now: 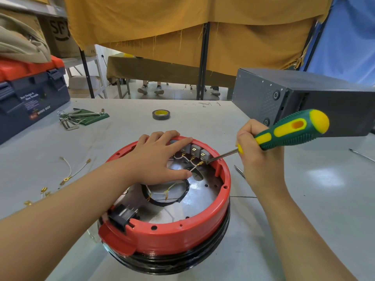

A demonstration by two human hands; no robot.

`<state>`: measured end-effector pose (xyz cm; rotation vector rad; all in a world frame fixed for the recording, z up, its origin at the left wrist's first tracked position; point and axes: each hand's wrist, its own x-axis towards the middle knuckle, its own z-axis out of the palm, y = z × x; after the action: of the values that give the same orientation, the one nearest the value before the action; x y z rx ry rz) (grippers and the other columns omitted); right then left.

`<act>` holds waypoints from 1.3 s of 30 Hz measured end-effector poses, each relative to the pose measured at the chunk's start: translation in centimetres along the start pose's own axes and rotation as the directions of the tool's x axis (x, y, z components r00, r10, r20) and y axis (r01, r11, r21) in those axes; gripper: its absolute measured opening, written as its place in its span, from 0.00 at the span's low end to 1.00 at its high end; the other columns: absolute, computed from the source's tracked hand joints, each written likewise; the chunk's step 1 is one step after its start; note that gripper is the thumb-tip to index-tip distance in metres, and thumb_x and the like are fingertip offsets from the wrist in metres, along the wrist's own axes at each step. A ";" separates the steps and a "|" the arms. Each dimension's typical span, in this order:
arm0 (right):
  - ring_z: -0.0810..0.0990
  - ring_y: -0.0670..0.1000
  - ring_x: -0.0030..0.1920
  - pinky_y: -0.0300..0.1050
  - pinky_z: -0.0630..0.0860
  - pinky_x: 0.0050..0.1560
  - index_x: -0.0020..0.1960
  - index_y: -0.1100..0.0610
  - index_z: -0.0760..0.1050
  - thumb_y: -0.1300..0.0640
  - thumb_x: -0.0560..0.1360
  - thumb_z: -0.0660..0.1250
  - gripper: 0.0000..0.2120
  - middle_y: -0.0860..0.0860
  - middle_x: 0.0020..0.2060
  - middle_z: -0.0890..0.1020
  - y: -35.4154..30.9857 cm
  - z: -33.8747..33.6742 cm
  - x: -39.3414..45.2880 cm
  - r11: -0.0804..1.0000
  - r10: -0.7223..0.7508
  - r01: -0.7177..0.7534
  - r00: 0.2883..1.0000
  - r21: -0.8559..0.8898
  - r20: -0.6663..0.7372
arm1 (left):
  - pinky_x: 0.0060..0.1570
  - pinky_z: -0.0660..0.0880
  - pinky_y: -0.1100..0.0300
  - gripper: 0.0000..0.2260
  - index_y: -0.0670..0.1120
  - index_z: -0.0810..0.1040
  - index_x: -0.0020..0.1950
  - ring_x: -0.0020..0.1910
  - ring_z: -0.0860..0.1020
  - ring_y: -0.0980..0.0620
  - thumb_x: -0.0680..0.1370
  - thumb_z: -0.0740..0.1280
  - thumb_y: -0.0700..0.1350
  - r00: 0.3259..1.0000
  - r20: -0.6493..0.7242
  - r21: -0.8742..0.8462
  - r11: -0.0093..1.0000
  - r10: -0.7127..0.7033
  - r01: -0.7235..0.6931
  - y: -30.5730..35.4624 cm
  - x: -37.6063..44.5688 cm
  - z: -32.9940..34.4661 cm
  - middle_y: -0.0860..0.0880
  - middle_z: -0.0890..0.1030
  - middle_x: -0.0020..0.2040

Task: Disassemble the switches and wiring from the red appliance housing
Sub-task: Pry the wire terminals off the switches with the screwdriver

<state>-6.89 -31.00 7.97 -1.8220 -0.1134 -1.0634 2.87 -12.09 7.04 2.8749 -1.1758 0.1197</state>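
"Red housing [168, 234] sits mid-table [304, 199], open side up. Hands?"

"Left hand [158, 159] lies flat across the far rim, fingers straight. Right hand [257, 151] is wrapped round the green-yellow screwdriver [292, 130], tip at the switches [194, 151] by a wire [194, 167]."

Left grip [160, 157] flat, fingers spread; right grip [257, 151] curled tight, wrist raised.
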 end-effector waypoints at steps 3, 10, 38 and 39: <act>0.62 0.46 0.27 0.32 0.60 0.27 0.33 0.69 0.62 0.62 0.69 0.58 0.11 0.48 0.24 0.63 0.3 0.0 0.0 0.998 0.035 -0.035 0.999 0.046 0.001 | 0.71 0.53 0.46 0.39 0.65 0.45 0.75 0.74 0.53 0.46 0.66 0.50 0.74 1.000 -0.003 0.001 1.000 0.001 -0.001 0.0 0.1 0.0 0.53 0.52 0.77; 0.61 0.47 0.27 0.32 0.59 0.26 0.33 0.68 0.61 0.61 0.68 0.58 0.11 0.46 0.23 0.62 0.5 0.0 0.2 0.990 0.079 -0.079 0.997 0.118 0.001 | 0.72 0.53 0.46 0.39 0.65 0.45 0.75 0.74 0.53 0.47 0.67 0.50 0.73 1.000 0.002 0.002 1.000 0.000 0.000 0.0 0.0 -0.1 0.54 0.51 0.77; 0.62 0.45 0.25 0.34 0.59 0.26 0.29 0.60 0.62 0.61 0.66 0.59 0.09 0.43 0.22 0.64 0.5 -0.1 0.3 0.973 0.128 -0.114 0.990 0.200 -0.057 | 0.72 0.51 0.46 0.37 0.65 0.46 0.75 0.75 0.52 0.47 0.68 0.51 0.74 1.000 0.001 -0.031 0.999 -0.005 0.005 0.2 -0.1 -0.2 0.54 0.52 0.76; 0.62 0.45 0.25 0.33 0.59 0.26 0.29 0.59 0.62 0.61 0.66 0.59 0.09 0.43 0.21 0.64 0.4 -0.1 0.2 0.975 0.120 -0.108 0.992 0.192 -0.049 | 0.72 0.52 0.46 0.36 0.65 0.46 0.75 0.75 0.52 0.47 0.70 0.52 0.74 1.000 -0.003 -0.029 1.000 -0.004 0.004 0.1 -0.1 -0.2 0.54 0.52 0.76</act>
<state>-6.61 -31.42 7.86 -1.6052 -0.0702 -0.9914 2.68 -12.11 7.21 2.8512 -1.1611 0.1053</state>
